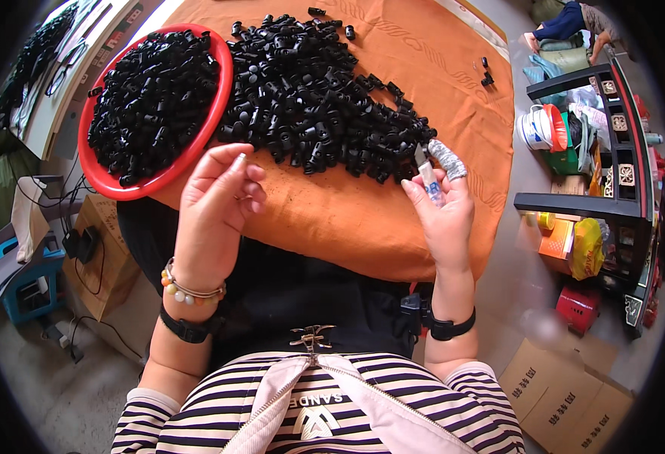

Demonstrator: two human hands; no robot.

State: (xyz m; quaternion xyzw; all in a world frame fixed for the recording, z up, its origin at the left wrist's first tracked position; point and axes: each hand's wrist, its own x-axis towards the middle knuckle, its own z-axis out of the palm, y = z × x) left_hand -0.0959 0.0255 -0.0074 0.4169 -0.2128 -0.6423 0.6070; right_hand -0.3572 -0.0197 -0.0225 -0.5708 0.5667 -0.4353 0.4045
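Note:
A large heap of small black plastic pieces (pixel 295 98), which look like cord locks, lies on the orange tablecloth (pixel 332 219). More such pieces fill a round red basin (pixel 223 98) at the left. At the heap's right end, my right hand (pixel 446 212) is closed around a small knife (pixel 431 181), its blade pointing away from me. A grey-white wrap covers one finger of that hand. My left hand (pixel 219 193), near the basin's front right rim, has its fingers curled and thumb near the forefinger; whatever lies between them is too small to make out.
A few loose pieces (pixel 487 79) lie at the cloth's far right. A dark shelf rack (pixel 582 203) with bags and a white bucket (pixel 533 129) stands at the right, near another person (pixel 567 23). Flattened cardboard (pixel 567 393) lies below. A blue stool (pixel 34 291) and wooden box (pixel 102 257) stand left.

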